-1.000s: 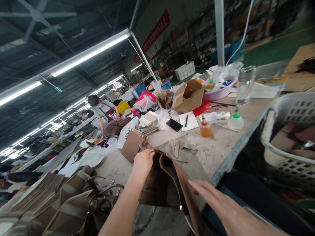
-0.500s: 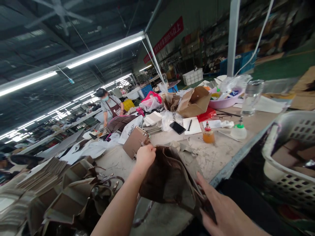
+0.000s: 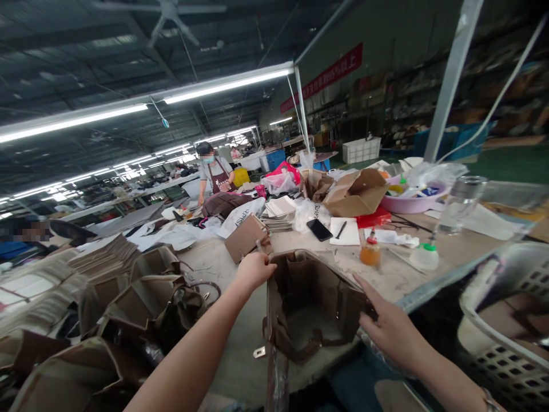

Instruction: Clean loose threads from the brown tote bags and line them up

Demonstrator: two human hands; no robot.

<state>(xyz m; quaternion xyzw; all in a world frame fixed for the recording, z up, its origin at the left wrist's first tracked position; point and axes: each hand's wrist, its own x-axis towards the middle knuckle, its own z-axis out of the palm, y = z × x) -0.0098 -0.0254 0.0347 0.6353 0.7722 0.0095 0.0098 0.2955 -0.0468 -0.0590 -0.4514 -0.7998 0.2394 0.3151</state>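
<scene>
A brown handbag [image 3: 315, 283] stands between my hands on the worktable, its wide mouth facing me and its inside showing. My left hand [image 3: 255, 270] pinches the bag's far left rim. At the right side, my right hand [image 3: 388, 326] grips the bag's edge, index finger stretched along the outside and the other fingers curled at the side panel. A strap with a metal clasp [image 3: 259, 352] hangs from the bag's near left side. Just beyond my left hand is a smaller brown piece with metal fittings [image 3: 246, 237].
Several open brown bags [image 3: 141, 297] crowd the left. Toward the back lie a phone [image 3: 319, 230], a notepad [image 3: 349, 234] with a pen, an orange-filled bottle [image 3: 370, 252] and a glass jar [image 3: 461, 206]. A white basket [image 3: 480, 326] stands at right. Across the tables a person [image 3: 214, 174] works.
The bag's mouth has spread wider and tipped toward me, showing more of its inside. My right hand has moved up and right along its edge. The view has swung left.
</scene>
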